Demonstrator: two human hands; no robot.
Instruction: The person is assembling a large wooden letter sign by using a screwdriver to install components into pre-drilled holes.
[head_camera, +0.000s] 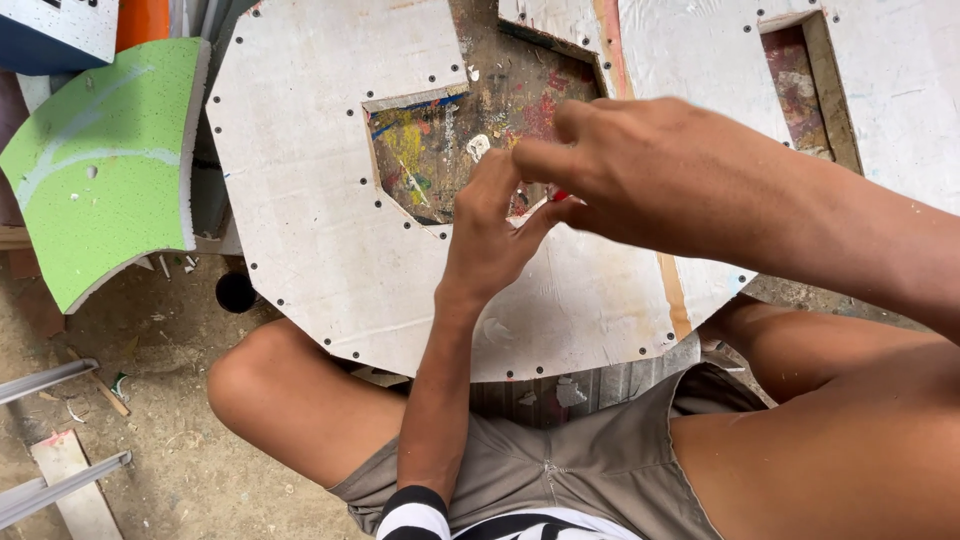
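Both hands meet over the middle of the large white rounded board (330, 250), a flat panel edged with a row of small dark holes and resting across the person's knees. The left hand (490, 225) comes up from below, wrist bent, fingers curled in together. The right hand (610, 165) reaches across from the right, forearm filling that side of the view, thumb and forefinger pinched. Between the two sets of fingertips sits a small red object (558, 196), touching both hands; only a sliver of it shows, so which hand really has the grip on it I cannot tell, and its kind is not clear either. So: both hands closed in a pinch around that red bit, neither one slack.

Right behind the fingers, the board has an angular cut-out, and through it shows a paint-spattered surface (440, 140) with yellow, blue and red marks. A second, similar white panel with a rectangular opening (880, 80) lies at upper right, just beside the first. Off to the left, well apart from the hands, a green curved foam-like piece (100, 170) leans over the sandy floor (170, 420), and grey metal bars (50, 430) poke in at the lower left.
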